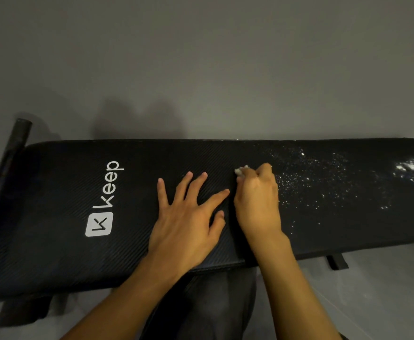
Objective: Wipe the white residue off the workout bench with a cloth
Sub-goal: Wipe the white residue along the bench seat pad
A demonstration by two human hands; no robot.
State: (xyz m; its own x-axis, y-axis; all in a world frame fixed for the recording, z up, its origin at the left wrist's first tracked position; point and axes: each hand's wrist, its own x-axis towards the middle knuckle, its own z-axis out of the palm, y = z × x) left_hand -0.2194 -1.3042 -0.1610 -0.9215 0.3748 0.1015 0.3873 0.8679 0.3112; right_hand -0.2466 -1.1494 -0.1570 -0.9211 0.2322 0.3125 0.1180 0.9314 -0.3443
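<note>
From my feed, the black padded workout bench (66, 241) runs across the view from left to right, its long far edge against a grey wall (201, 57). My left hand (188, 217) lies flat on the pad near the middle, fingers spread and straight, gripping nothing. My right hand (257, 200) sits just beside it, nearly touching the left index fingertip. Its fingers are curled tight round a small white cloth (241, 171), and only a crumpled bit of the cloth shows past the knuckles, down against the pad.

The white residue (323, 182) starts right at the right hand and spreads as fine specks over the right part of the bench. A denser white patch (408, 166) lies near the right edge of the view, well apart from the cloth. The pad under and to the left of my hands looks dark and free of specks.

A white "Keep" logo (105, 200) is printed on the left part of the pad. Past the left end, a dark metal post (9, 163) rises at a tilt. My dark trousers (213, 303) show below the near edge between my forearms, and pale floor tiles (385, 290) fill the lower right.
</note>
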